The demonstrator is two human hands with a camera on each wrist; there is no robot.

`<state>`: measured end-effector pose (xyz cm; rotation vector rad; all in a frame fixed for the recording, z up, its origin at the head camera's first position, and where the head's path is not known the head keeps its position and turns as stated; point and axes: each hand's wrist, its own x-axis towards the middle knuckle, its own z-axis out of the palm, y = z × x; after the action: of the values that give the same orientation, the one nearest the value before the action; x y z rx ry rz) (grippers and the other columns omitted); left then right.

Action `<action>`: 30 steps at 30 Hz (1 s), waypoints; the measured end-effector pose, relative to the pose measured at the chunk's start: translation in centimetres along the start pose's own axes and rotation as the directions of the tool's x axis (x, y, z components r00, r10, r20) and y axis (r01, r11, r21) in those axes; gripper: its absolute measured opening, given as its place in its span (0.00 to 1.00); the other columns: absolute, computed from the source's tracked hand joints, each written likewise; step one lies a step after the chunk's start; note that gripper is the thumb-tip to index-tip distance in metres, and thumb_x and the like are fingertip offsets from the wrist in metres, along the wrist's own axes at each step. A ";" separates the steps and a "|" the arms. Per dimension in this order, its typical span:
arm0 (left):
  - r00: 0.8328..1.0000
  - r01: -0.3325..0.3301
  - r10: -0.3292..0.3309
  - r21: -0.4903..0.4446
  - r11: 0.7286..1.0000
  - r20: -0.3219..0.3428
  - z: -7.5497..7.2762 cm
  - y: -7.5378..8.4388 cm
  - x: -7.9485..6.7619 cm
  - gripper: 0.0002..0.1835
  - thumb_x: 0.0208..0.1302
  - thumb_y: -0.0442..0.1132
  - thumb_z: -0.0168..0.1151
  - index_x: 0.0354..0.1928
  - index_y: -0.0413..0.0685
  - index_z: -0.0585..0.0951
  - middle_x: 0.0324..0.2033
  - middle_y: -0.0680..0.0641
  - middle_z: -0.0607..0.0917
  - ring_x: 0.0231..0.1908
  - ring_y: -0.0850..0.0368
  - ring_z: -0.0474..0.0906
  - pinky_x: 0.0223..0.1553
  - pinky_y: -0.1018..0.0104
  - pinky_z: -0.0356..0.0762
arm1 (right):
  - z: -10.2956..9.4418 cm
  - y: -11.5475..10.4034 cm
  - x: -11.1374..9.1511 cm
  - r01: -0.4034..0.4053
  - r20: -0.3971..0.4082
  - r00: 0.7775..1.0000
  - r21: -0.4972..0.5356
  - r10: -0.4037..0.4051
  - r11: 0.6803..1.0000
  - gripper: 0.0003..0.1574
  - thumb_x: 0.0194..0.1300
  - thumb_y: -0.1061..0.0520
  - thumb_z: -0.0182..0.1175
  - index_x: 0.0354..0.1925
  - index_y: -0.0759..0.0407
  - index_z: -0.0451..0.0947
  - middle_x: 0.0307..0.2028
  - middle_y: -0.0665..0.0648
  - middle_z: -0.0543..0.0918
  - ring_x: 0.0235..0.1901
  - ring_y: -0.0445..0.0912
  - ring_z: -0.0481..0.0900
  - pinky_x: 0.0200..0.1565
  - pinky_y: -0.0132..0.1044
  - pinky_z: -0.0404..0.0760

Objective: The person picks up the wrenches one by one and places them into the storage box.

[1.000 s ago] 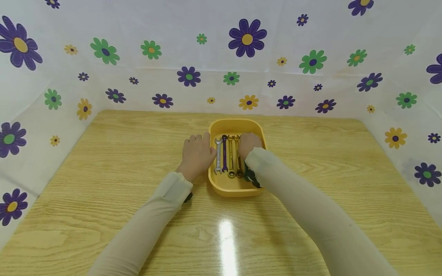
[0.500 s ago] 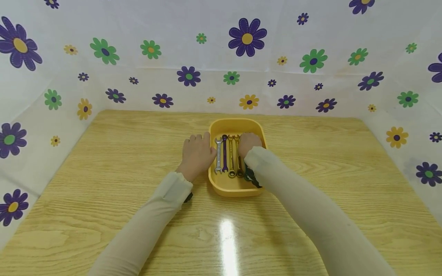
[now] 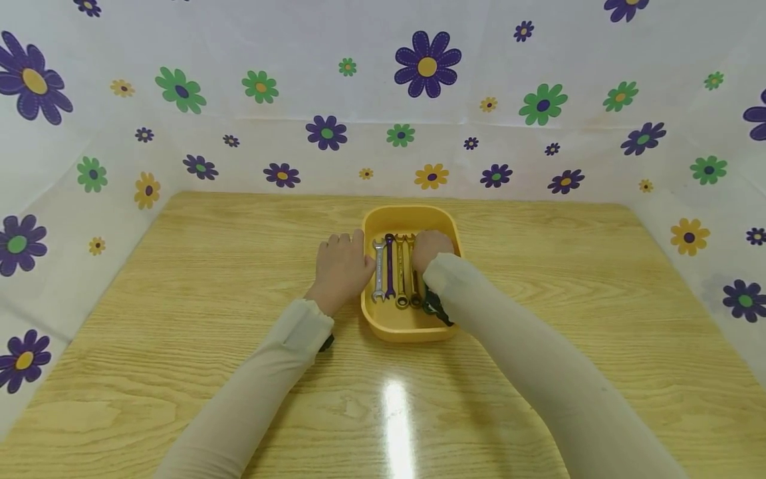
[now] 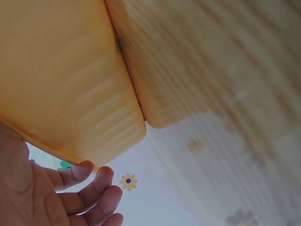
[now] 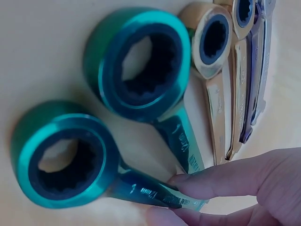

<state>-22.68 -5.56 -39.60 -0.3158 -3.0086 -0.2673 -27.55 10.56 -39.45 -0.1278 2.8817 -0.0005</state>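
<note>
A yellow plastic bin [image 3: 409, 336] stands on the table with wrenches lying side by side in it. My left hand [image 3: 341, 266] holds the bin's left rim, thumb over the edge and fingers outside. Reaching inside at the right, my right hand [image 3: 432, 249] pinches the handle of a green ratcheting wrench [image 5: 146, 192] between thumb and finger. A second green wrench [image 5: 181, 136] lies beside it, its handle meeting the thumb. Leftward lie two gold wrenches, one gold ratcheting wrench [image 3: 401, 274] among them, then a purple wrench [image 3: 389, 266] and a silver open-end wrench [image 3: 379, 269].
The wooden table [image 3: 227, 259] extends around the bin on all sides. A white flower-print sheet [image 3: 239, 100] rises behind the table and along both sides. A bright light reflection falls on the tabletop in front of the bin.
</note>
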 end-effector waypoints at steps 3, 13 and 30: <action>1.000 0.003 -0.003 0.001 1.000 0.002 -0.2 0.0 -0.1 0.15 0.65 0.44 0.46 0.46 0.40 0.68 0.37 0.39 0.77 0.42 0.42 0.74 0.48 0.50 0.71 | -0.1 -0.1 -0.1 0.012 -0.008 1.000 -0.008 -0.012 1.000 0.17 0.67 0.61 0.47 0.47 0.65 0.79 0.47 0.62 0.83 0.41 0.50 0.82 0.42 0.40 0.82; 1.000 0.002 -0.002 -0.003 1.000 -0.005 -0.1 0.0 -0.1 0.15 0.65 0.44 0.45 0.46 0.40 0.68 0.36 0.39 0.77 0.41 0.42 0.74 0.47 0.50 0.71 | -0.5 0.0 -0.5 0.035 0.018 0.999 -0.053 -0.034 0.998 0.18 0.67 0.61 0.45 0.45 0.65 0.80 0.40 0.60 0.84 0.26 0.44 0.73 0.29 0.33 0.78; 1.000 0.014 -0.014 -0.001 1.000 -0.005 0.2 -0.2 0.0 0.16 0.65 0.44 0.47 0.48 0.40 0.69 0.37 0.39 0.78 0.42 0.42 0.74 0.49 0.50 0.71 | -1.9 -0.3 -1.9 0.088 0.038 0.996 -0.095 -0.085 0.992 0.14 0.66 0.62 0.47 0.38 0.64 0.80 0.29 0.57 0.80 0.20 0.42 0.66 0.22 0.31 0.67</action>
<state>-22.74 -5.69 -39.80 -0.2940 -3.0072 -0.2710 -26.20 10.39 -37.16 -0.2681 2.8402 0.1240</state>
